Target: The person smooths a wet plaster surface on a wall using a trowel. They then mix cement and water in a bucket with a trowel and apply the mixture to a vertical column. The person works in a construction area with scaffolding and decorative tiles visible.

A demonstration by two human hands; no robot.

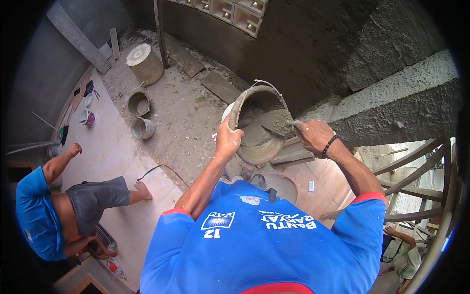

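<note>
A mortar-crusted bucket [262, 149] is tipped toward me, with wet grey mortar [252, 133] inside and a thin wire handle over its far side. My left hand [228, 141] grips its left rim. In my right hand [315, 135], closed at the bucket's right side, is a trowel whose mortar-covered blade [276, 121] reaches into the bucket. The trowel's handle is mostly hidden by my fingers. A dark bead bracelet [329, 145] circles my right wrist.
Rough concrete beam [391, 105] runs at right, beside curved wooden rails [413, 171]. Two small buckets [142, 128] and a large drum [145, 63] stand on the dusty floor. One person in blue [41, 215] bends at left; another [407, 259] is lower right.
</note>
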